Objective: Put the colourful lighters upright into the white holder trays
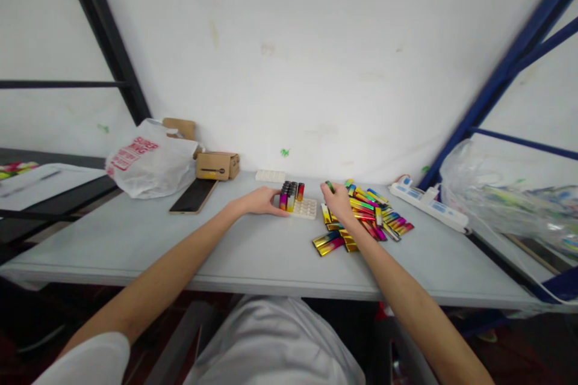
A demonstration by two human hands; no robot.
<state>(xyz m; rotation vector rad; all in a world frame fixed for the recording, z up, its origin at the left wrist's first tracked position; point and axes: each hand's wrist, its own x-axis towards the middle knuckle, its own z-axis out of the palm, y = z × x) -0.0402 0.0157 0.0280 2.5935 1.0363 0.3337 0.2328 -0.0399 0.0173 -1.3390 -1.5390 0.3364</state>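
Observation:
A white tray with rows of small holes (pixel 306 209) lies on the table in front of me. Several lighters (pixel 291 195) with shiny coloured bodies and dark tops stand upright in its left part. My left hand (pixel 265 201) grips the tray's left end, thumb at the front and fingers behind, close against the standing lighters. To the right of the tray, my right hand (pixel 338 200) is closed around one lighter (pixel 330 186), its dark green end showing above the fist. Under and beside that wrist spreads a loose pile of gold, pink and blue lighters (pixel 365 210).
A second white tray (pixel 270 175) lies near the wall. On the left are a phone (pixel 194 196), a cardboard box (pixel 217 166) and a white plastic bag (pixel 151 159). A power strip (pixel 428 207) and a clear plastic bag (pixel 506 198) are on the right.

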